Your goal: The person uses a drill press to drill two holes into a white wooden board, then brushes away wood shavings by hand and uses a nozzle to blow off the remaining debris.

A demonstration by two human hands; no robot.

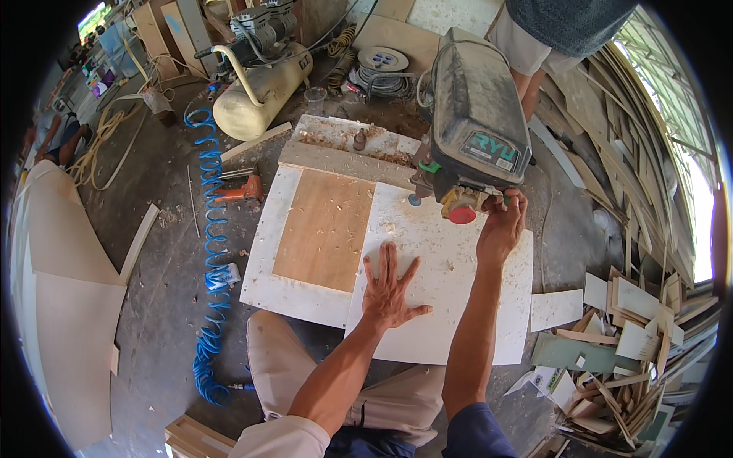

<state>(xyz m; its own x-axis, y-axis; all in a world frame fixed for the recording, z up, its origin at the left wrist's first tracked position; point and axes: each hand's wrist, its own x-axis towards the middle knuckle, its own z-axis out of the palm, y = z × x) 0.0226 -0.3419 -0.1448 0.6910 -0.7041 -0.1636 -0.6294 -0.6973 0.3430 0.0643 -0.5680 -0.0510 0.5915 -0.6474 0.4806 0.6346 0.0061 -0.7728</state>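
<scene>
My left hand [391, 294] lies palm down with fingers spread on a large white board [447, 320]. To the right, my right hand [502, 225] is closed around a handle at the side of a dusty black drill press [481, 99], beside its red switch [462, 216]. The hand and machine partly hide that handle. Below the machine's head, a small blue-tipped bit [414, 200] hangs near the board. A brown wooden panel [324, 229] lies left of my left hand, against a wooden strip [336, 164]. Wood shavings are scattered over the boards.
A coiled blue air hose [210, 229] runs along the floor at left, by an orange tool [243, 189]. A cream air compressor [263, 90] and a cable reel [382, 61] stand behind. Offcuts [611, 351] pile up at right; another person's legs [527, 53] show beyond the machine.
</scene>
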